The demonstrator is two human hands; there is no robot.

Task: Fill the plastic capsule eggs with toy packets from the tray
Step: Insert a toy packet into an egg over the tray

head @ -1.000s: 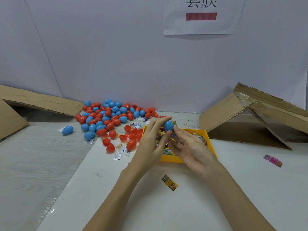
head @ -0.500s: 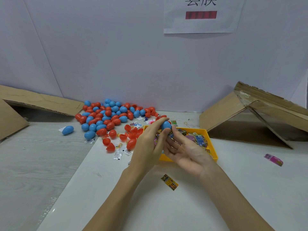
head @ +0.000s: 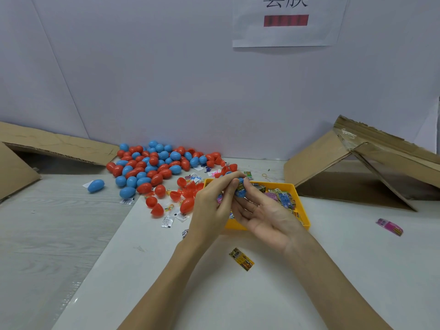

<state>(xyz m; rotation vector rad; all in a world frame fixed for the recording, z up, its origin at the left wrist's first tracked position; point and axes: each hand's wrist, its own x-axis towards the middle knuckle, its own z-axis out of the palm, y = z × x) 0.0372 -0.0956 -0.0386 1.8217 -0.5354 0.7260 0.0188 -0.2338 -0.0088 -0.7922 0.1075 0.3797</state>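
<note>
Both hands meet over the near-left corner of the yellow tray [head: 303, 211], and the step in hand looks like loading one capsule. The left hand [head: 210, 208] curls its fingers and thumb around a blue capsule egg [head: 240, 188], while the right hand [head: 266, 214] lies palm-up beneath it, its thumb and forefinger pinching at the same egg, where a printed toy packet [head: 241, 186] appears wedged at the opening. Whether the packet is fully inside, and whether a second shell half is in either hand, cannot be told. The next move probably calls for pushing the packet in flush and pressing the halves together until they snap, with the seam kept free of wrapper. More toy packets [head: 283, 197] fill the tray; the pile of red and blue eggs [head: 154, 165] lies far left, some red halves open beside it. A stray yellow packet [head: 241, 259] lies near, a pink one [head: 389, 226] to the right; their print is too small to read. A paper sign [head: 287, 20] on the far wall shows cropped Chinese characters over a red bar.
</note>
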